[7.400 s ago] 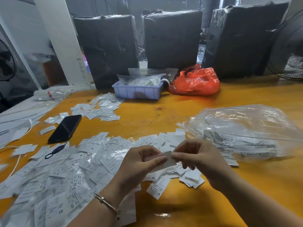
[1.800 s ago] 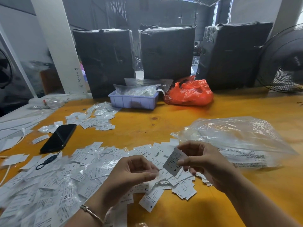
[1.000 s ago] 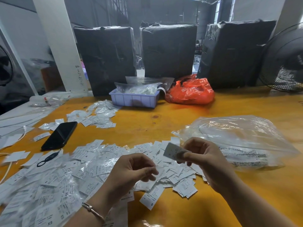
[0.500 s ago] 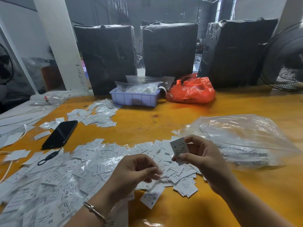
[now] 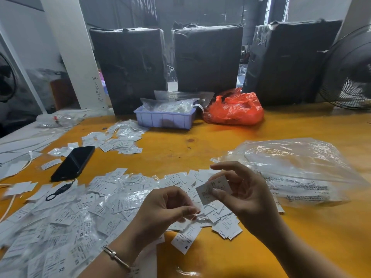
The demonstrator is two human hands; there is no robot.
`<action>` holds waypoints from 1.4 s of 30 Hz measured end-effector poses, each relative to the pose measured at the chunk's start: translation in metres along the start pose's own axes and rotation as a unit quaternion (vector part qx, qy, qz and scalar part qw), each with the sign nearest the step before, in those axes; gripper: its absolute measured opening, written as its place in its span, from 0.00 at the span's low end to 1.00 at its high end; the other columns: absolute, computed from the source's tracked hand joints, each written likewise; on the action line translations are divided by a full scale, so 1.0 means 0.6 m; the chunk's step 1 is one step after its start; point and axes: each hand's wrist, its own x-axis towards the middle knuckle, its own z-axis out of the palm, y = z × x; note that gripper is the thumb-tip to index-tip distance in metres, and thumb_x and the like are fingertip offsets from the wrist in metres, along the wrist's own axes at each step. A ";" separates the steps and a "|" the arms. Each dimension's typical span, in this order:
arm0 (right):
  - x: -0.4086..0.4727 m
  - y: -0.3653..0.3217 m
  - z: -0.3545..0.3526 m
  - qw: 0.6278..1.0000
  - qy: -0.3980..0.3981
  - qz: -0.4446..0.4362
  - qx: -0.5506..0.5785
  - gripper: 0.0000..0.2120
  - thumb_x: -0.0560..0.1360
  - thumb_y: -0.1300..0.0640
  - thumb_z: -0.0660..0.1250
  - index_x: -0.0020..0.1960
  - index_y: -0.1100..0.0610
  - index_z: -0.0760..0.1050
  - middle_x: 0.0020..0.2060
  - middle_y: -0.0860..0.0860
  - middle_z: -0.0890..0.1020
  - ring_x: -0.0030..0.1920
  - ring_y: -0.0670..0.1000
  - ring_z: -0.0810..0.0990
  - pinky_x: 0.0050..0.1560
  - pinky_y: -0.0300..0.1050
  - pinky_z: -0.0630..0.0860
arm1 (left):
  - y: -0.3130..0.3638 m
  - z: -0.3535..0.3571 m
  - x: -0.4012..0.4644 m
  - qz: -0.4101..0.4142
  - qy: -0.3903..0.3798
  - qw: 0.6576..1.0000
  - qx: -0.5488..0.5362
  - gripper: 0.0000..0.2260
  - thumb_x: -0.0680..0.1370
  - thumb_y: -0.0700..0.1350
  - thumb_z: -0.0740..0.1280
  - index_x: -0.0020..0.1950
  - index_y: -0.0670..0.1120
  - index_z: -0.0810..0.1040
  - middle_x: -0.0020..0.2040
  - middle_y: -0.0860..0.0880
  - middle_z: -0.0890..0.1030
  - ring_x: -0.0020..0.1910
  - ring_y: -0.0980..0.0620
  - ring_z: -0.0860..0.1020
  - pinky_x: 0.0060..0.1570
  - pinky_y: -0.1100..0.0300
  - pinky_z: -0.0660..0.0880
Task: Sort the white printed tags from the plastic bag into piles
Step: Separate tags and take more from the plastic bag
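My right hand (image 5: 248, 195) pinches one white printed tag (image 5: 210, 190) marked S between thumb and middle finger, index finger raised, just above the table. My left hand (image 5: 166, 209) hovers beside it to the left, fingers curled, thumb against index; nothing shows between them. Below the hands lies a small pile of tags (image 5: 225, 224). A wide spread of tags (image 5: 80, 207), some in clear sleeves, covers the near left. The clear plastic bag (image 5: 301, 173) lies to the right, printed sheets inside.
Another pile of tags (image 5: 118, 139) lies further back beside a black phone (image 5: 73, 163). A purple tray (image 5: 164, 120) and an orange bag (image 5: 234, 110) stand before black wrapped boxes (image 5: 130, 67). A fan (image 5: 353, 71) is at the far right on the yellow table (image 5: 200, 143).
My right hand has turned the tag from upright to tilted and lowered it slightly, with the index finger lifting off. My left hand has stayed curled in nearly the same spot.
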 end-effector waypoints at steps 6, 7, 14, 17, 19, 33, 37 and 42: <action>-0.004 0.008 0.011 0.999 -0.002 -0.010 -0.052 0.24 0.69 0.73 0.70 0.57 0.50 0.76 0.44 0.48 0.84 0.47 0.47 0.84 0.46 0.41 0.81 | -0.001 0.001 0.000 -0.002 -0.002 1.000 -0.009 0.11 0.68 0.48 0.76 0.42 0.42 0.82 0.39 0.43 0.86 0.39 0.47 0.85 0.37 0.61 0.78; -0.005 0.009 0.011 0.998 -0.005 -0.008 -0.055 0.23 0.70 0.72 0.70 0.57 0.50 0.76 0.44 0.48 0.84 0.47 0.47 0.84 0.46 0.42 0.81 | -0.001 0.001 0.000 -0.003 -0.003 1.000 -0.008 0.11 0.69 0.48 0.76 0.43 0.41 0.82 0.39 0.43 0.86 0.39 0.47 0.85 0.37 0.61 0.78; -0.005 0.009 0.007 0.999 0.007 -0.023 -0.036 0.23 0.69 0.73 0.71 0.57 0.51 0.76 0.44 0.48 0.84 0.46 0.47 0.84 0.45 0.40 0.81 | 0.001 0.001 0.000 -0.001 0.000 1.000 0.011 0.11 0.69 0.47 0.75 0.44 0.40 0.82 0.39 0.44 0.86 0.39 0.48 0.85 0.37 0.62 0.79; -0.006 0.012 0.008 0.997 -0.007 -0.022 -0.072 0.24 0.70 0.72 0.71 0.57 0.48 0.76 0.44 0.46 0.84 0.47 0.45 0.84 0.46 0.40 0.81 | 0.001 0.001 0.001 -0.001 0.000 1.000 0.013 0.11 0.70 0.46 0.75 0.44 0.40 0.82 0.39 0.44 0.86 0.39 0.48 0.85 0.37 0.62 0.79; -0.006 0.013 0.012 0.993 -0.015 -0.031 -0.112 0.24 0.70 0.70 0.71 0.57 0.46 0.75 0.44 0.44 0.84 0.48 0.42 0.83 0.47 0.39 0.81 | 0.001 0.001 0.001 0.001 -0.003 1.000 0.017 0.10 0.70 0.47 0.74 0.44 0.41 0.82 0.40 0.45 0.86 0.40 0.48 0.85 0.37 0.62 0.79; -0.008 0.031 0.017 0.961 -0.099 -0.037 -0.257 0.19 0.72 0.62 0.71 0.60 0.48 0.76 0.45 0.43 0.84 0.46 0.42 0.82 0.46 0.42 0.79 | 0.003 0.006 0.000 -0.022 -0.008 1.000 0.008 0.14 0.70 0.46 0.73 0.46 0.36 0.81 0.40 0.44 0.86 0.39 0.45 0.85 0.36 0.60 0.79; -0.003 0.024 0.007 0.972 -0.059 -0.020 -0.227 0.17 0.70 0.62 0.72 0.56 0.48 0.76 0.39 0.45 0.81 0.39 0.46 0.80 0.35 0.47 0.78 | -0.002 0.006 0.001 -0.025 -0.007 1.000 0.012 0.04 0.75 0.37 0.71 0.47 0.37 0.81 0.41 0.44 0.87 0.39 0.45 0.85 0.35 0.62 0.78; 0.000 0.018 0.005 0.991 -0.010 0.008 -0.130 0.13 0.70 0.68 0.72 0.48 0.52 0.78 0.36 0.48 0.82 0.36 0.51 0.80 0.34 0.54 0.78 | -0.003 0.003 0.002 -0.022 -0.011 1.000 0.014 0.03 0.76 0.35 0.69 0.48 0.39 0.81 0.42 0.45 0.87 0.39 0.46 0.85 0.35 0.61 0.78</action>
